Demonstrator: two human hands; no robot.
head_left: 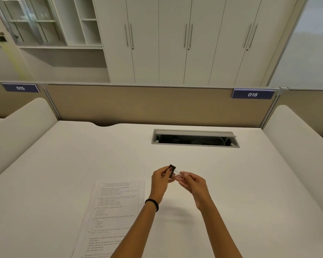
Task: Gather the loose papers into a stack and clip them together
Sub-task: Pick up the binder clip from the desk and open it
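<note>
A stack of printed papers [116,207] lies on the white desk [63,164], left of centre, running down to the near edge. My left forearm crosses its lower right part. Above the desk, right of the papers' top corner, I hold a small black binder clip [172,167] with silver wire handles. My left hand [161,180] pinches the clip's black body between thumb and fingers. My right hand [192,183] pinches one wire handle at the fingertips. A black band sits on my left wrist.
An open cable hatch [195,139] is set into the desk behind my hands. A tan partition [138,103] with labels 015 and 016 closes the back. White rounded side panels [296,138] flank the desk. Cabinets stand beyond.
</note>
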